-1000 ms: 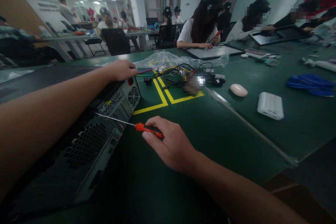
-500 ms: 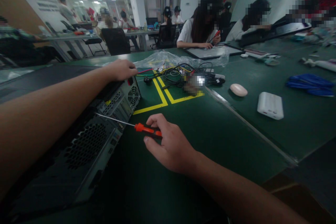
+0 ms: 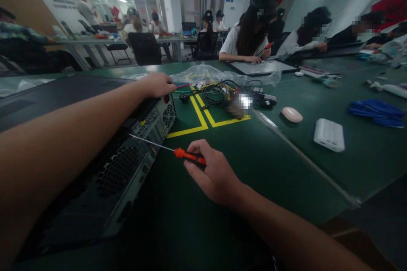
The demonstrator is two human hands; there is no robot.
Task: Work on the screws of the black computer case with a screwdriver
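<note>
While our left hand (image 3: pixel 159 84) sits on the far top corner of the PC case (image 3: pixel 127 169), we can't tell if it's gripping or just resting. Our right hand (image 3: pixel 213 173) is closed around the orange screwdriver (image 3: pixel 182 153), with the shaft aimed at the case's rear panel and the tip probably touching it. Behind the case, a clear plastic bag (image 3: pixel 206 72) lies crumpled beside 1 tangle of cables (image 3: pixel 219 91) on the green table (image 3: pixel 254 156). The case's inside is hidden.
</note>
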